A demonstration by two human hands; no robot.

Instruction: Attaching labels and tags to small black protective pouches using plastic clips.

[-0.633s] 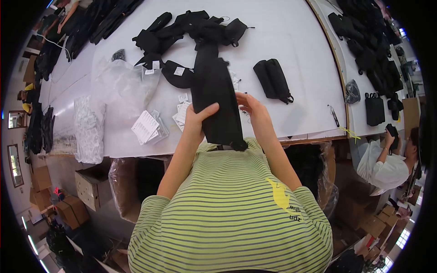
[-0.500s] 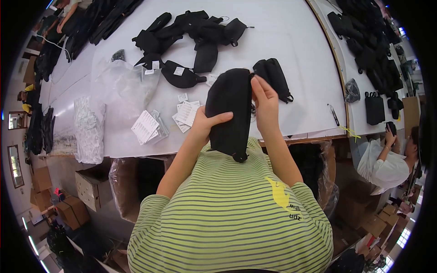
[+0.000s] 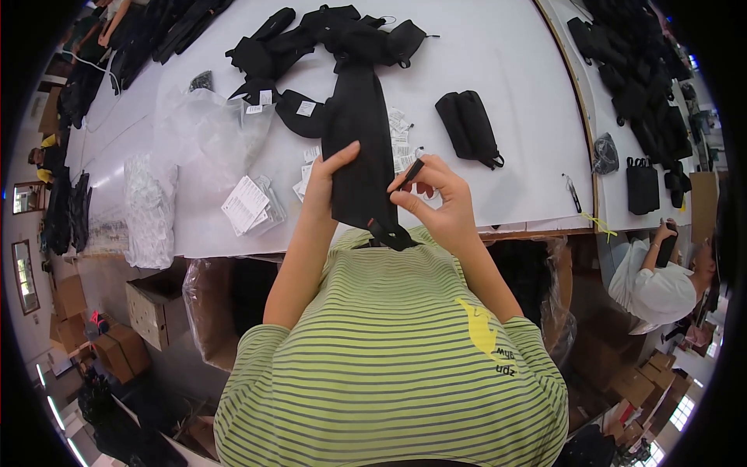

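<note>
Both hands grasp one long black fabric bag [image 3: 359, 148] stretched over the near edge of the white table [image 3: 506, 86]: the left hand [image 3: 323, 183] clamps its left side, thumb on top, while the right hand [image 3: 436, 198] pinches a small black strap end [image 3: 411, 173] at its right edge. Judging by this, the piece is mid-handling, not yet set down. Just beyond lie white paper tags [image 3: 247, 204] and clear plastic bags [image 3: 198, 132]. Farther off, a folded black pouch [image 3: 467, 126] sits alone and a heap of black bags [image 3: 327, 31] waits.
</note>
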